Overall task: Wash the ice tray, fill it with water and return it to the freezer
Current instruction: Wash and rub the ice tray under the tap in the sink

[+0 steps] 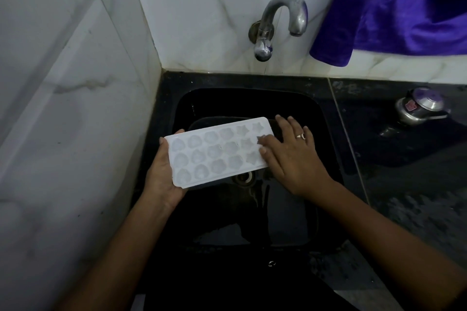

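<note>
A white plastic ice tray (214, 150) with heart and star shaped cells is held level over the black sink (326, 159). My left hand (161, 179) grips the tray's left end from underneath, thumb on the edge. My right hand (290, 156), wearing a ring, lies flat with its fingers spread on the tray's right end. The cells face up. A curved metal tap (278, 23) sticks out of the tiled wall above the sink, and no water runs from it.
A dark pan (202, 122) lies in the sink under the tray, above the drain (243, 178). A white tiled wall (63, 108) stands close on the left. A purple cloth (394, 7) hangs at the top right. A metal pressure-cooker lid (419, 106) rests on the black counter to the right.
</note>
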Demonstrator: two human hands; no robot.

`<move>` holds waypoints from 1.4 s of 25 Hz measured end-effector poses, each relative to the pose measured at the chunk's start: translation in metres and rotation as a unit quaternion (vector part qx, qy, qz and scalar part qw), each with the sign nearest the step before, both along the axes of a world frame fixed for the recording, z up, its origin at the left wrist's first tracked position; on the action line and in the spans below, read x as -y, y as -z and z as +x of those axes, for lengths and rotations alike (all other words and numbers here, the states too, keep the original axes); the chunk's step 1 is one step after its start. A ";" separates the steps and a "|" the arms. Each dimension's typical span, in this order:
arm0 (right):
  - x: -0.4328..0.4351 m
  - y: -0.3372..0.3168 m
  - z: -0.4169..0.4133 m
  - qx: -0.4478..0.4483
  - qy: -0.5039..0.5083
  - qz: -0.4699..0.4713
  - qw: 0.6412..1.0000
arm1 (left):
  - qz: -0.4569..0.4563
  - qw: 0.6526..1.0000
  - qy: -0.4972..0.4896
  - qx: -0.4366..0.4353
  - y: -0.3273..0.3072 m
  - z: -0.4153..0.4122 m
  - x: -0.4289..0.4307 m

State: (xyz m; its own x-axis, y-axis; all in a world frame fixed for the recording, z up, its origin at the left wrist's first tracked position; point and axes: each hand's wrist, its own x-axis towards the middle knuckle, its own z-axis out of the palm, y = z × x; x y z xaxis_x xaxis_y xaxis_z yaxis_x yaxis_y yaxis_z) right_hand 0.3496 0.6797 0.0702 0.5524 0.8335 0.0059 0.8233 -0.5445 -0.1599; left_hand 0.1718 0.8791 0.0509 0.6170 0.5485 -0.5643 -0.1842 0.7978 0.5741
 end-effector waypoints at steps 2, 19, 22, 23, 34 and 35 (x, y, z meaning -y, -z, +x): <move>-0.006 -0.001 -0.006 -0.005 0.019 0.004 1.000 | 0.005 1.000 0.003 0.003 0.000 0.003 0.005; 0.022 0.004 -0.026 -0.036 -0.047 -0.044 0.997 | 0.008 1.000 -0.010 0.016 0.024 -0.009 -0.014; 0.023 0.000 -0.018 -0.046 -0.014 -0.020 0.999 | -0.014 1.000 -0.006 0.019 0.027 -0.010 -0.013; 0.019 -0.001 -0.017 -0.053 0.004 -0.015 0.998 | -0.013 1.000 -0.005 0.021 0.026 -0.008 -0.011; 0.014 0.005 -0.017 -0.037 -0.017 -0.022 0.999 | 0.008 0.999 0.006 0.038 0.023 0.002 -0.009; 0.018 0.006 -0.016 -0.033 -0.027 -0.032 0.999 | 0.010 0.999 0.011 0.039 0.021 0.002 -0.010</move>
State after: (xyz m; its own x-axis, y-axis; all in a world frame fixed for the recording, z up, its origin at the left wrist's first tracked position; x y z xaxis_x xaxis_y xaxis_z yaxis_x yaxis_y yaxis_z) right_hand 0.3337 0.6621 0.0646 0.5038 0.8599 -0.0823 0.8410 -0.5100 -0.1809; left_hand 0.1740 0.8892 0.0299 0.6713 0.5440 -0.5034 -0.2109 0.7913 0.5739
